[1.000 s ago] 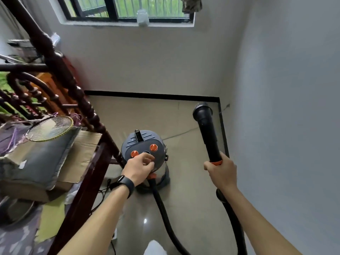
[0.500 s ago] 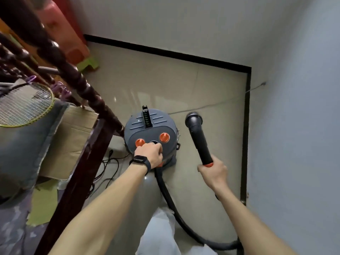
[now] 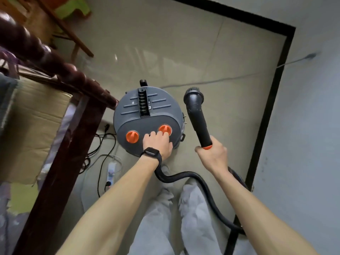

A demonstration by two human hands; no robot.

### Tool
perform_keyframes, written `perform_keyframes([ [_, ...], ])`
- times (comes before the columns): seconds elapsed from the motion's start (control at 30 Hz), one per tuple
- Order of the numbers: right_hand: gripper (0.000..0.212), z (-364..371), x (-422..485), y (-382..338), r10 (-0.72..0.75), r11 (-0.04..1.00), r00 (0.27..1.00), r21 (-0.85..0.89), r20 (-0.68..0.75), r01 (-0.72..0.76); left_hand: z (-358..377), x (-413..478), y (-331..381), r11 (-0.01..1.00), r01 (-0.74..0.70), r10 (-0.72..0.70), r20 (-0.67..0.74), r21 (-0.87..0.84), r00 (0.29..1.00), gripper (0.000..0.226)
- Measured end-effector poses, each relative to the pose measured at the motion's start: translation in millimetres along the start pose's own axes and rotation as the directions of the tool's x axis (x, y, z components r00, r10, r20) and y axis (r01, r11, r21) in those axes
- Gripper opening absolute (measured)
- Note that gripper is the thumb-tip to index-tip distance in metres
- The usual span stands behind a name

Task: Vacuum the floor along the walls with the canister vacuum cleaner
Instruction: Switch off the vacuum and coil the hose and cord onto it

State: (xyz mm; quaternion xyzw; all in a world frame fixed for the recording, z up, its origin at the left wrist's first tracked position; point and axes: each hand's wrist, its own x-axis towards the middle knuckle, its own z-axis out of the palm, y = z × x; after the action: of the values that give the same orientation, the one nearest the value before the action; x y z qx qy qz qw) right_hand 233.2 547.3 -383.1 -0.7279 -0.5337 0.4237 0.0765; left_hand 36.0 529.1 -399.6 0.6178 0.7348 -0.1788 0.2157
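A grey canister vacuum (image 3: 147, 107) with two orange knobs stands on the beige tile floor (image 3: 165, 43) below me. My left hand (image 3: 159, 144), wearing a black watch, rests on the canister's front panel, its fingertips at the edge of the right orange knob (image 3: 165, 129). My right hand (image 3: 211, 155) grips the black wand (image 3: 197, 118) just below its orange collar, holding it up with the round brush nozzle beside the canister. The black hose (image 3: 193, 176) curls from under my left wrist past my legs to the right.
A dark wooden bed frame (image 3: 55, 162) with cardboard (image 3: 33, 126) on it crowds the left. A power strip (image 3: 111, 172) and cords lie beside the canister. The white wall (image 3: 309, 126) and black baseboard (image 3: 266, 107) run along the right; a thin cable (image 3: 220, 80) crosses the floor.
My view has tilted down and closer to the canister. My left hand has shifted right on the panel toward the right orange knob. My right hand keeps holding the wand.
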Motion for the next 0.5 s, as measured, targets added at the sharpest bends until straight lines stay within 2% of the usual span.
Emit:
perform_keyframes([
  [0.27,0.025,49,60,-10,-0.074,0.997,0.996,0.04,0.053,0.072,25,19,-1,0.985,0.17,-0.173,-0.19,-0.036,0.966,0.034],
  [0.4,0.035,81,73,-23,-0.12,0.992,0.988,0.061,0.102,0.114,28,29,0,0.98,0.188,-0.198,-0.212,-0.067,0.957,0.037],
  [0.5,0.035,99,77,-30,-0.145,0.988,0.984,0.068,0.099,0.139,34,34,5,0.978,0.197,-0.208,-0.221,-0.071,0.953,0.035],
])
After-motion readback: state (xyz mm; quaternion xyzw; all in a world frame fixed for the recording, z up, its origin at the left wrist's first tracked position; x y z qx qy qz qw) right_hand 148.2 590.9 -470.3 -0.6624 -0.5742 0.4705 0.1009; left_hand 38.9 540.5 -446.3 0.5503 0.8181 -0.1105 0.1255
